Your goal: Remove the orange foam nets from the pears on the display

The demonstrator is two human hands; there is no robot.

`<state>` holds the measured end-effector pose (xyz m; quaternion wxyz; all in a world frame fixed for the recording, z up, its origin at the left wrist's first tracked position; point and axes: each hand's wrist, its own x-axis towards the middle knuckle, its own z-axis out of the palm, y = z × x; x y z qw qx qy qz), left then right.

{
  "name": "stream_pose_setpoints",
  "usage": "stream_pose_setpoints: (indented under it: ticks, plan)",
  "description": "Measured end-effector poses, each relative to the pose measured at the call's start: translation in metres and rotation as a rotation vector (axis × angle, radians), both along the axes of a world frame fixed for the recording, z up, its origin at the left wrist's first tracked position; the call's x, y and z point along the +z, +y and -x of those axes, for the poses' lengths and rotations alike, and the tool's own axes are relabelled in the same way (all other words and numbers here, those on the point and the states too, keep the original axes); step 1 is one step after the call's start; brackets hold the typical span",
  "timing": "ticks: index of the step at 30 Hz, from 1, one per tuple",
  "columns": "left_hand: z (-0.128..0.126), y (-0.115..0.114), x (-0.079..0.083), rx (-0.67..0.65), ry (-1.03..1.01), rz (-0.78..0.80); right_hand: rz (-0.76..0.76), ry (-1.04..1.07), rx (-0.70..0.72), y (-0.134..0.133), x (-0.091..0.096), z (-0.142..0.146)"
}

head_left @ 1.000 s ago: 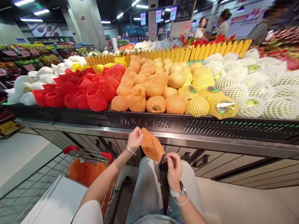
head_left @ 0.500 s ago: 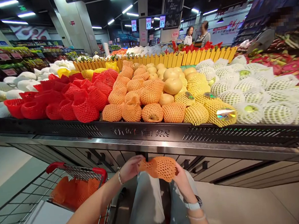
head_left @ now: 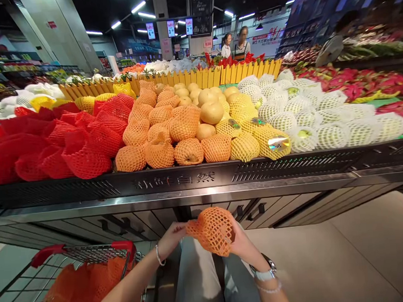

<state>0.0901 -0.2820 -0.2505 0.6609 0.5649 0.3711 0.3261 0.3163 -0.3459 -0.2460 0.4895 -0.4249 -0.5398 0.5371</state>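
Both my hands hold an orange foam net sleeve (head_left: 212, 228) low in front of my legs. My left hand (head_left: 171, 238) pinches its left edge, and my right hand (head_left: 240, 242), wearing a wristwatch, grips its right side from behind. Above them, the fruit stand's black front edge (head_left: 189, 177) carries pears in orange nets (head_left: 172, 130), a few bare pears (head_left: 211, 112), fruit in yellow nets (head_left: 256, 138), red nets (head_left: 66, 142) and white nets (head_left: 323, 119).
A shopping cart with a red handle (head_left: 84, 249) stands at my lower left with more orange nets (head_left: 83, 283) in it. A yellow picket divider (head_left: 182, 78) backs the display. Two people (head_left: 235, 45) stand beyond it. Dragon fruit (head_left: 362, 84) lie at right.
My right hand has taken hold of the net, which was stretched between both hands. The view has shifted left and lower, with the net now held below the stand's edge.
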Motion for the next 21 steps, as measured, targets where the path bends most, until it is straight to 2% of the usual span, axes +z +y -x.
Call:
stream_pose_setpoints:
  ticks: [3, 5, 9, 14, 17, 21]
  plan:
    - [0.008, 0.001, 0.008, 0.126, 0.084, -0.18, 0.014, -0.102, 0.068, 0.003, 0.01, 0.001]
    - [0.01, -0.001, 0.012, 0.145, 0.144, -0.267, 0.024, -0.13, 0.055, 0.004, 0.011, 0.003]
    - [0.007, -0.005, 0.012, 0.223, 0.244, -0.313, 0.017, -0.119, -0.001, 0.007, -0.002, 0.014]
    - [0.006, -0.003, 0.0, 0.382, 0.26, -0.357, -0.033, -0.192, -0.045, 0.011, -0.015, 0.027]
    - [0.006, -0.005, -0.004, 0.343, 0.251, -0.338, -0.07, -0.241, -0.073, 0.012, -0.016, 0.031]
    - [0.003, -0.014, -0.003, 0.203, 0.285, -0.345, -0.171, -0.354, -0.16, 0.011, -0.012, 0.036]
